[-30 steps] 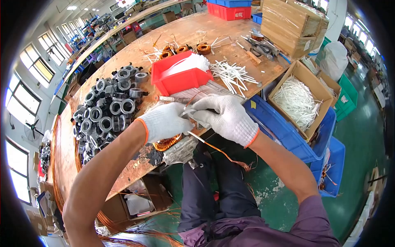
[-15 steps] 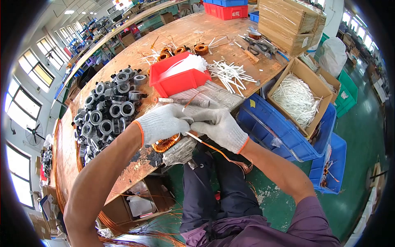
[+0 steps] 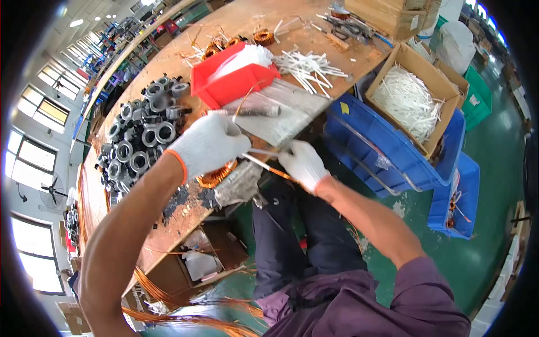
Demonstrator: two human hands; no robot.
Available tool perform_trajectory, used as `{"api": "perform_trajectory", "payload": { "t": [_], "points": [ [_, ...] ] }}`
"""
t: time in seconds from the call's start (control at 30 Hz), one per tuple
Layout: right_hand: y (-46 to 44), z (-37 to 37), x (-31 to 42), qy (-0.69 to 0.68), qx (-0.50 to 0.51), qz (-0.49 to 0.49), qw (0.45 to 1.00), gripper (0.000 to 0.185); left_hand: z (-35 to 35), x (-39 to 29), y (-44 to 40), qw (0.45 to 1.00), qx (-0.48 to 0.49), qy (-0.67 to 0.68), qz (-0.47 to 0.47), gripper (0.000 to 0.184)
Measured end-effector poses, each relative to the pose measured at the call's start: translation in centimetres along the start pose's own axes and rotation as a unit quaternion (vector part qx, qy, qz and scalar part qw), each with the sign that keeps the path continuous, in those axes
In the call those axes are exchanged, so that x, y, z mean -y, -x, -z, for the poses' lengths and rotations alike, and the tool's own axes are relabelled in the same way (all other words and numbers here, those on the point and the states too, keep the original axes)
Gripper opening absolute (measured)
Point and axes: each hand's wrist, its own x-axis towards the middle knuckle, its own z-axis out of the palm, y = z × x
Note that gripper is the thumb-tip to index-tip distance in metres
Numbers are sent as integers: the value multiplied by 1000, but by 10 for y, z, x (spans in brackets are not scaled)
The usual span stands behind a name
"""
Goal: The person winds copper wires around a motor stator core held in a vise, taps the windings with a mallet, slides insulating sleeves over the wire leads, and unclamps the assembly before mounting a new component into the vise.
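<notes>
My left hand [image 3: 216,145], in a white knit glove, is closed at the bench edge above a copper-wound ring coil [image 3: 216,175]. My right hand [image 3: 304,165], gloved too, is closed a little to the right. A thin pale strip [image 3: 263,151] runs taut between the fingers of both hands; its material is unclear. Just below it a white sleeve [image 3: 254,160] covers part of a copper wire, which slants down under my right hand. What else my left fingers hold is hidden. A grey wrapped block [image 3: 238,184] lies beside the coil.
Black-and-grey ring cores [image 3: 140,143] are heaped at left. A red bin [image 3: 224,76] of white pieces and loose white tubes [image 3: 309,67] lie beyond my hands. A ridged rod [image 3: 255,111] is nearer. At right stand a carton [image 3: 407,101] of tubes and a blue crate [image 3: 370,151].
My hands have moved apart, the right one going right and slightly down. The pale strip now stretches between them, where a small round greyish thing showed before. The view has shifted slightly.
</notes>
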Motion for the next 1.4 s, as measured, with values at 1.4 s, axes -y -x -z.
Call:
{"api": "perform_trajectory", "payload": {
  "t": [1.4],
  "points": [
    [-13, 33, 123, -316, 103, 110, 937, 26, -2, 2, 16, 986, -86, -105, -94, 39]
  ]
}}
